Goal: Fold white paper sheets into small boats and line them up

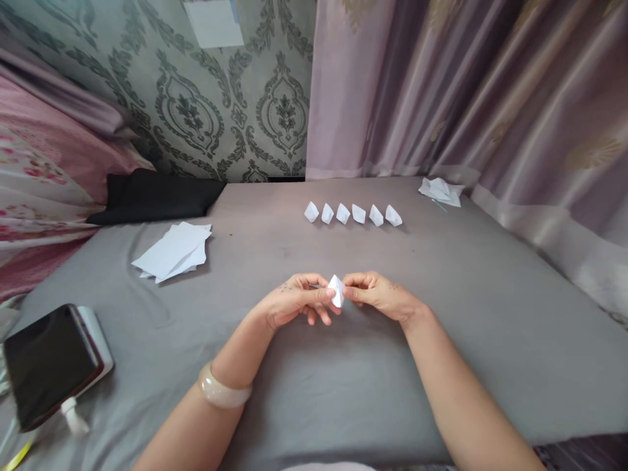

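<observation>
A small folded white paper piece (336, 292), pointed at top and bottom, is held up between my two hands over the grey cloth. My left hand (301, 297) pinches its left side with thumb and fingers, the lower fingers loosely curled beneath. On the other side, my right hand (373, 292) grips the paper's right edge between thumb and forefinger. Farther back stands a row of several similar folded white paper pieces (343, 213). The faces of the held piece turned away from me are hidden.
Left lies a stack of white paper sheets (171, 252), with a folded black cloth (157, 196) behind it. A dark-screened tablet (53, 363) with a white plug sits at the near left. More white paper (441, 191) lies by the curtain (392, 85) at the back right.
</observation>
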Available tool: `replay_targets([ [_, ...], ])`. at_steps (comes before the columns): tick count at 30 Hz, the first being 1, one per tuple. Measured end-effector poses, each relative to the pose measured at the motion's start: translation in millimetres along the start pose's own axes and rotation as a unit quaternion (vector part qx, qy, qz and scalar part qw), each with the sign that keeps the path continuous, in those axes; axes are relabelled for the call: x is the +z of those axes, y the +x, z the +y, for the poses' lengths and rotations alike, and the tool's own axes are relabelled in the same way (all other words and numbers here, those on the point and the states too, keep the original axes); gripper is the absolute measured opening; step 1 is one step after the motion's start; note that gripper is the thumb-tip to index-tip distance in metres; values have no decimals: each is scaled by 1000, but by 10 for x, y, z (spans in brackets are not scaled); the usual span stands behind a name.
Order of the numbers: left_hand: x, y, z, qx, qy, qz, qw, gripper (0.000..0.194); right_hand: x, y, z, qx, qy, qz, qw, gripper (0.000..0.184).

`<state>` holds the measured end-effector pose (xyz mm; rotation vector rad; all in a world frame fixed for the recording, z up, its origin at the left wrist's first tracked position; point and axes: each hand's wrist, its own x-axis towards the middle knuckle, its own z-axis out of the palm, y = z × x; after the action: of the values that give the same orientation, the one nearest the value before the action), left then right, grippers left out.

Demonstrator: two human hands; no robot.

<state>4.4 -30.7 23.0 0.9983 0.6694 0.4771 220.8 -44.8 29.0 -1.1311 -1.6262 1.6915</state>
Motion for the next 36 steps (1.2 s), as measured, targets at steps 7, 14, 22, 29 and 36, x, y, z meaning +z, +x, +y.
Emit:
replay_targets([
  [7, 9, 110, -58, 102, 89, 164, 977, 21, 69, 110, 123, 6, -9, 113, 994, 30],
  [14, 132, 150, -44, 216, 29, 251, 943, 19, 260, 198, 84, -121, 22, 256, 959, 21],
  [22, 139, 175, -83, 265, 32, 256, 929, 31, 304, 220, 106, -161, 24, 282, 945, 28],
  [29, 95, 171, -89, 199, 96, 248, 943, 21, 309, 205, 77, -113, 22, 256, 960, 29],
  [36, 69, 206, -140, 132, -22, 274, 953, 22, 380, 210, 93, 16, 92, 143, 985, 41],
])
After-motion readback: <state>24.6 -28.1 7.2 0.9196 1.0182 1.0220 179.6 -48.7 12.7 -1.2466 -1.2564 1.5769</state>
